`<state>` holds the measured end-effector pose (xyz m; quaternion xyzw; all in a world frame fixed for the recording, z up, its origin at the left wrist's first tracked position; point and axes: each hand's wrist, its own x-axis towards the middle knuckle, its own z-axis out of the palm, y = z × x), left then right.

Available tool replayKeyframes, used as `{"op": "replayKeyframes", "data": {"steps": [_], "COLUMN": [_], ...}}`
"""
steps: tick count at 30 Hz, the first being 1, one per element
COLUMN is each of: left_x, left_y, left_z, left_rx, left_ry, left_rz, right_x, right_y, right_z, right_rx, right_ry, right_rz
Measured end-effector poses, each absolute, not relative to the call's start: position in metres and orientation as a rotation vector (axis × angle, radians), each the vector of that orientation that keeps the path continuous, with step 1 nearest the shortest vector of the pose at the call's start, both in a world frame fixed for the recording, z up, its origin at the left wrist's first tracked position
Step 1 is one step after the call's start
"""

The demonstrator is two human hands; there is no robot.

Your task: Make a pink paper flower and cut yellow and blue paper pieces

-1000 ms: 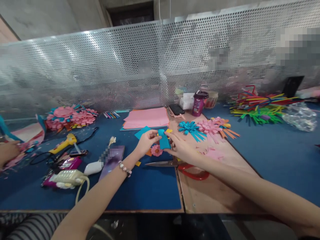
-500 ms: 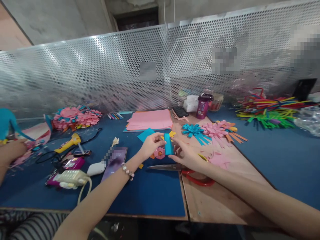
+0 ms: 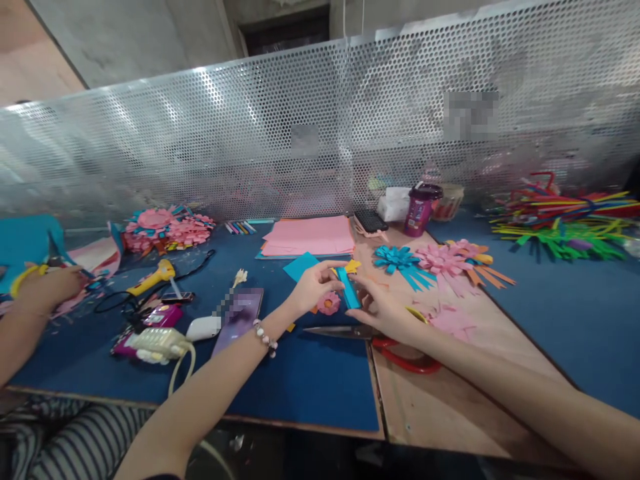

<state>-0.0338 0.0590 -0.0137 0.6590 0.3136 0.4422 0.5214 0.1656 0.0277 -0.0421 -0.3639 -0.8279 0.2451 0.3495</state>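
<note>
Both my hands hold a small folded strip of teal paper (image 3: 349, 288) just above the table. My left hand (image 3: 313, 290) pinches its upper left edge with thumb and fingers. My right hand (image 3: 387, 308) grips its lower right side, fingers curled. Right below the strip lies a small pink paper flower (image 3: 329, 304). Red-handled scissors (image 3: 385, 341) rest on the table under my right wrist. A larger teal paper piece (image 3: 300, 266) and a yellow scrap (image 3: 353, 267) lie just behind my hands.
A stack of pink paper (image 3: 310, 237) lies at the back. Teal and pink paper flowers (image 3: 430, 261) sit to the right, a purple cup (image 3: 419, 209) behind them. A phone (image 3: 239, 319), a yellow glue gun (image 3: 153, 277) and another person's hand (image 3: 43, 290) are on the left.
The teal piece has been folded narrower, from a wide rectangle to a slim tilted strip. My hands drew slightly closer together.
</note>
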Motion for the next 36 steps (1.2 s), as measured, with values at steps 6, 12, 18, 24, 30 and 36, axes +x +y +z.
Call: {"op": "replayKeyframes", "data": {"steps": [6,12,18,24,30,36], "left_x": [-0.035,-0.034,-0.037,-0.036,-0.032,-0.03], "left_y": [0.058,0.055,0.054,0.054,0.057,0.04], "left_z": [-0.013,-0.014,-0.015,-0.017,-0.021,0.003], "left_rx": [1.619,1.636,1.859,1.899,1.773,1.903], "left_ry": [0.756,0.723,0.821,0.791,0.685,0.983], "left_rz": [1.051,0.96,1.003,1.058,1.127,1.349], "right_x": [0.165,0.168,0.171,0.165,0.173,0.211], "right_y": [0.023,0.022,0.041,0.032,0.034,0.017], "right_z": [-0.038,-0.029,-0.024,-0.001,0.015,0.029], "right_rx": [-0.965,-0.973,-1.16,-1.275,-1.257,-1.45], "right_ry": [-2.159,-2.087,-1.94,-2.138,-2.05,-2.506], "right_rz": [0.582,0.634,0.419,0.275,0.372,0.374]}}
